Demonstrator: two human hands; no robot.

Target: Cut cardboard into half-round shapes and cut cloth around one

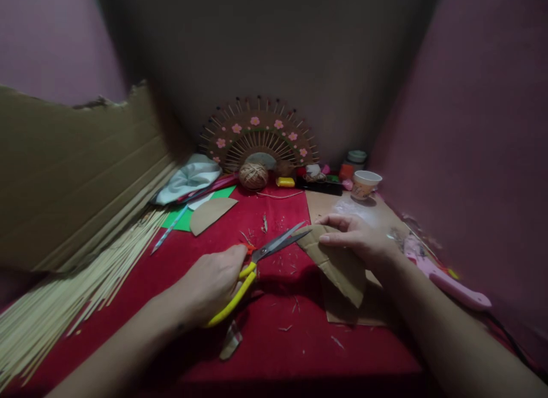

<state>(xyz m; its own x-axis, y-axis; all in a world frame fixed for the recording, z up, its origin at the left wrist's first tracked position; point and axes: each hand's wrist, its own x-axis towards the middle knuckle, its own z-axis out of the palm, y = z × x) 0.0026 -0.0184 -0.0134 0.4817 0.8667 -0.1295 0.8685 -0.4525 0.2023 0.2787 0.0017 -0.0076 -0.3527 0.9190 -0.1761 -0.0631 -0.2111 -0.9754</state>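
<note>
My left hand is closed round the handles of yellow-handled scissors. Their blades are slightly parted and point right, the tips at the upper left corner of a piece of cardboard. That piece has a curved edge and is pinched between the thumb and fingers of my right hand. Whether the blades touch the cardboard, I cannot tell. Beneath it, partly covered, lies another flat cardboard sheet. A small cardboard scrap rests on the red cloth below the scissors.
Bundled thin sticks lie at left beside a large cardboard panel. A half-round cardboard piece sits on green paper. Behind are a decorated fan, a twine ball and a paper cup. A pink glue gun lies right.
</note>
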